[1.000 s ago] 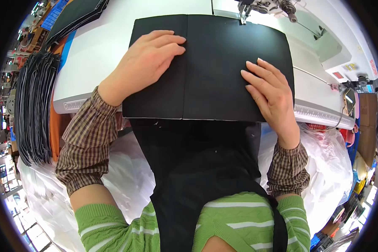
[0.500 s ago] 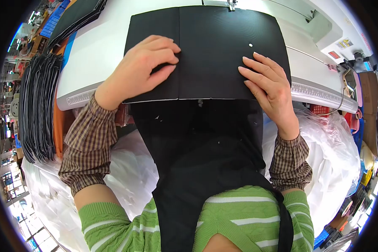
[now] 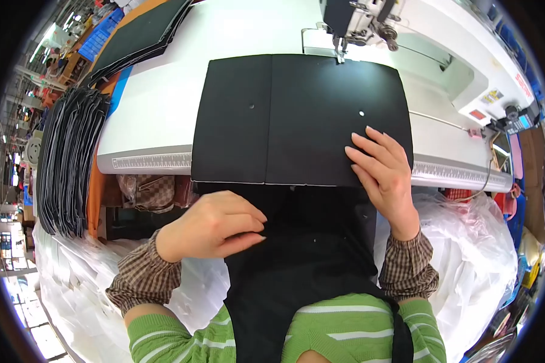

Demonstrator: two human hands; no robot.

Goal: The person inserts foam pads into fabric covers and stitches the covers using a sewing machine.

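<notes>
A flat black panel (image 3: 309, 133) lies on the sewing machine table, marked by a vertical crease, a white dot and a small dark spot. Its far edge reaches the presser foot (image 3: 340, 58). My right hand (image 3: 384, 175) rests flat on the panel's right side, fingers stretched out. Off the panel, below its near left edge, my left hand (image 3: 215, 225) hovers over the black apron (image 3: 303, 260). Its fingers are loosely bent with a small gap to the thumb, and nothing shows between them.
The sewing machine (image 3: 496, 78) stands at the right and back. A ruler strip (image 3: 154, 162) runs along the table's front edge. Stacked dark panels (image 3: 69, 163) stand at left, with more dark panels (image 3: 142, 42) behind. White plastic sheeting (image 3: 454, 260) lies on both sides below.
My left hand has come off the panel and moved down toward the apron. My right hand stays on the panel. The view has tilted up, showing more of the machine head.
</notes>
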